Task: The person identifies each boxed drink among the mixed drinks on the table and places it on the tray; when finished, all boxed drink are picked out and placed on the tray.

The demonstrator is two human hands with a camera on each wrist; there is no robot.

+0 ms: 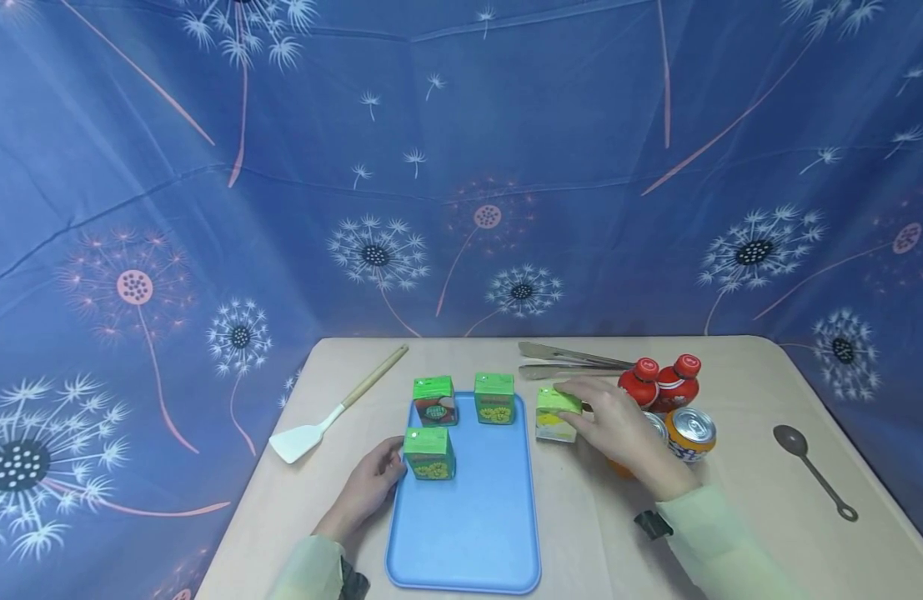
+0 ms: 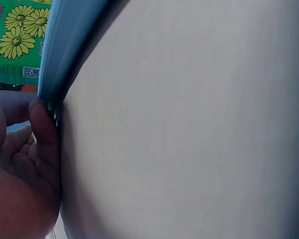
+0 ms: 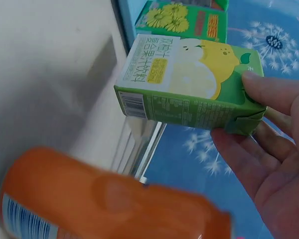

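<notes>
My right hand (image 1: 619,421) pinches the upper end of a light green and yellow juice box (image 1: 554,421), just off the tray's right edge. In the right wrist view the thumb and fingers grip this box from both sides, and its lower end stands close over the table. The left hand (image 1: 365,487) grips the left rim of a blue tray (image 1: 469,537), as the left wrist view shows. Beside those fingers stands a green chrysanthemum drink box (image 1: 431,467). Behind it on the tray are a box with a brown picture (image 1: 435,408) and another chrysanthemum box (image 1: 495,404).
Two red-capped bottles (image 1: 674,387) and orange cans (image 1: 689,437) stand by my right forearm. Metal tongs (image 1: 566,362) lie at the back. A white spatula (image 1: 303,440) is on the left, a dark spoon (image 1: 806,458) far right. Patterned blue cloth (image 1: 461,167) hangs behind.
</notes>
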